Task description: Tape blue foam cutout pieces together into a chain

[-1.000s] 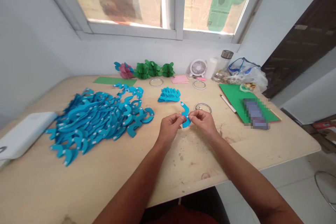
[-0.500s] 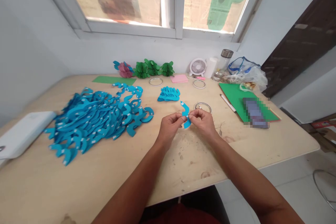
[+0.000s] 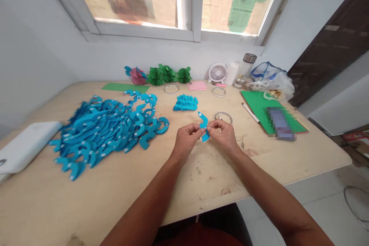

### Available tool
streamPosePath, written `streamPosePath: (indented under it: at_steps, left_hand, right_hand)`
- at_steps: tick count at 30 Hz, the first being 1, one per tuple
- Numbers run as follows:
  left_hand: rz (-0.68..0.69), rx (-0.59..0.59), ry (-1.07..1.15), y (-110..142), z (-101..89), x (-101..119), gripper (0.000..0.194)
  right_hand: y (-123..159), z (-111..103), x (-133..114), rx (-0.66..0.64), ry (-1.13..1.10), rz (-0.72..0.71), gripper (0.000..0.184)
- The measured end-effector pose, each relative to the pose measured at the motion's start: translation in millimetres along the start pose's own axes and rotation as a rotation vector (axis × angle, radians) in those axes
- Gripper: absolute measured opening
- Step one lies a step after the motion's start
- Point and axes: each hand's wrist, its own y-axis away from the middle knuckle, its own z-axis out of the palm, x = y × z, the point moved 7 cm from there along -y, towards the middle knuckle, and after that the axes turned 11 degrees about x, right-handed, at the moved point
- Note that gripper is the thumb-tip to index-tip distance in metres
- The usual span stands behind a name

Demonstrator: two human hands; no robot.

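Note:
Between my two hands is a curved blue paper piece (image 3: 203, 119), with a white patch near its upper tip. My left hand (image 3: 186, 140) is closed in a pinch on its left edge. From the other side, the fingertips of my right hand (image 3: 223, 134) pinch it near the middle. Fingers hide part of its centre. Just beyond lies a small row of blue paper pieces (image 3: 185, 103). To the left spreads a large heap of similar blue curved pieces (image 3: 106, 127), many with small white patches.
Silver rings (image 3: 171, 89) lie on the wooden table (image 3: 201, 184), one close beyond my right hand. Green paper ornaments (image 3: 167, 73), a fan (image 3: 217, 73) and a glass bottle (image 3: 247, 70) line the wall. A pen (image 3: 250, 112), green sheet (image 3: 253, 103) and phone (image 3: 281, 123) lie right; a white box (image 3: 30, 144) left.
Almost nothing differs. Both hands keep their pinch on the blue paper piece, which has shifted only very slightly.

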Motion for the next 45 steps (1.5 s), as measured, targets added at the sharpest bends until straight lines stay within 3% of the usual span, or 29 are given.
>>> streamPosePath:
  at_steps: [16,23,29,33,40,45]
  left_hand:
    - [-0.009,0.022,0.056,1.6,-0.6,0.6,0.011]
    - [-0.009,0.048,0.099,-0.3,-2.7,-2.3,0.01]
    - [0.033,0.021,0.09,2.2,-0.6,4.1,0.012]
    - [0.035,0.007,0.04,3.3,0.6,5.9,0.01]
    - [-0.028,-0.028,0.09,1.6,2.8,-1.5,0.01]
    - [-0.185,-0.083,0.342,0.4,4.9,-7.2,0.01]
  right_hand:
    - [1.3,1.3,-4.9,-0.036,0.035,-0.033,0.008]
    - [-2.1,-5.3,-2.4,0.015,0.033,0.007,0.013]
    - [1.4,3.3,-5.1,-0.094,0.011,-0.007,0.016]
    - [1.6,5.0,-1.1,-0.085,-0.008,0.005,0.011]
    - [1.5,6.8,2.3,-0.116,-0.102,0.068,0.013]
    - [0.2,5.4,2.0,-0.118,-0.227,0.12,0.021]
